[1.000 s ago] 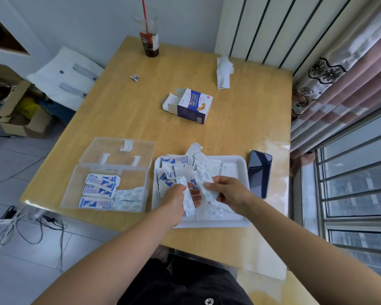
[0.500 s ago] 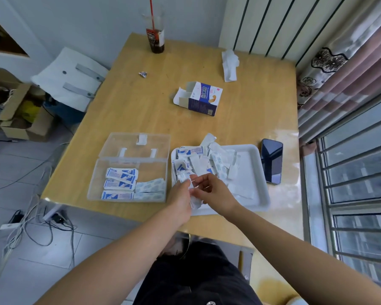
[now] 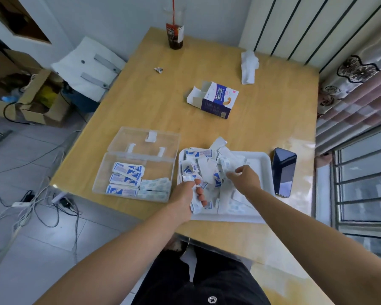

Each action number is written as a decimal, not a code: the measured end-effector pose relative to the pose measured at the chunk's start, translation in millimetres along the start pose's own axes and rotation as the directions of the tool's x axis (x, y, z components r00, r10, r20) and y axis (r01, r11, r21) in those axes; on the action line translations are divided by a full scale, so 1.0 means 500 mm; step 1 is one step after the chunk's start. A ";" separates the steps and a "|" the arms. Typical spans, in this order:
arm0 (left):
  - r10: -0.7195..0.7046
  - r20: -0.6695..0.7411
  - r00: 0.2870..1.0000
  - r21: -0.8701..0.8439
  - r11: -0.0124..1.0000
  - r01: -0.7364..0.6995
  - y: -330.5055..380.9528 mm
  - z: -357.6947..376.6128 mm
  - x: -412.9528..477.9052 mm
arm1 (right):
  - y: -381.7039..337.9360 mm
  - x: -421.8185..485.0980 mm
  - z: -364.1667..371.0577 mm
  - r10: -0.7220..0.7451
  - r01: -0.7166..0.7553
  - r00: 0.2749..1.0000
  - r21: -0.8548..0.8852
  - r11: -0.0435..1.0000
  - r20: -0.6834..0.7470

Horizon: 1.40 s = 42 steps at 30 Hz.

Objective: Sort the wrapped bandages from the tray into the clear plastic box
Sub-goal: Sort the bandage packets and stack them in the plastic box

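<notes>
One white tray (image 3: 266,164) sits on the tabletop (image 3: 154,111), and its heap of wrapped bandages (image 3: 207,170) is too tangled to count. Just left of the tray, one clear plastic box (image 3: 161,170) holds five more: three blue-printed wrappers (image 3: 127,178) and two pale dotted wrappers (image 3: 154,188). Right of the tray lies one phone (image 3: 283,171). Beyond the tray I count one opened carton (image 3: 217,100), one crumpled tissue (image 3: 249,67), one small scrap (image 3: 158,70) and one cup (image 3: 174,34). Two hands work over the tray, the left hand (image 3: 185,194) and the right hand (image 3: 245,177), each with wrappers in its grip.

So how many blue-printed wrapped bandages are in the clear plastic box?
3 in the clear plastic box, left side: far bandage, middle bandage, near bandage. Others may hide beneath.
</notes>
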<state>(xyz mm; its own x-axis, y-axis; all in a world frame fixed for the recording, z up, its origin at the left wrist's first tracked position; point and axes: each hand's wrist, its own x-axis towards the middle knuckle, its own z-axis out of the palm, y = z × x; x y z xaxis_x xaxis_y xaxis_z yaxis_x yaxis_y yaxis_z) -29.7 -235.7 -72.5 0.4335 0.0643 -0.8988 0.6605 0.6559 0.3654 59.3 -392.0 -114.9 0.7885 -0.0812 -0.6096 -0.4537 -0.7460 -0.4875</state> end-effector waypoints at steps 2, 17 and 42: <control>-0.014 -0.017 1.000 -0.025 1.000 0.014 -0.003 0.010 0.009 | -0.001 0.014 0.003 -0.030 0.031 0.999 -0.081 0.996 0.020; -0.019 -0.023 1.000 -0.002 1.000 0.019 -0.008 0.069 0.027 | -0.025 -0.074 -0.052 -0.195 -0.044 0.759 0.349 0.936 0.621; 0.336 0.222 0.915 0.723 0.573 -0.385 -0.026 0.007 0.024 | 0.023 -0.107 0.001 -0.357 0.400 0.823 -0.004 0.917 0.441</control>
<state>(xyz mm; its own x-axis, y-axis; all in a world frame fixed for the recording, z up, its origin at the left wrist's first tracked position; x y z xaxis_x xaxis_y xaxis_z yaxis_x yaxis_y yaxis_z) -31.0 -246.3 -87.1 0.7546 0.1119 -0.6465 0.6548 -0.1928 0.7309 11.6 -395.9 -88.2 0.6281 0.4911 -0.6036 -0.0989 -0.7190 -0.6880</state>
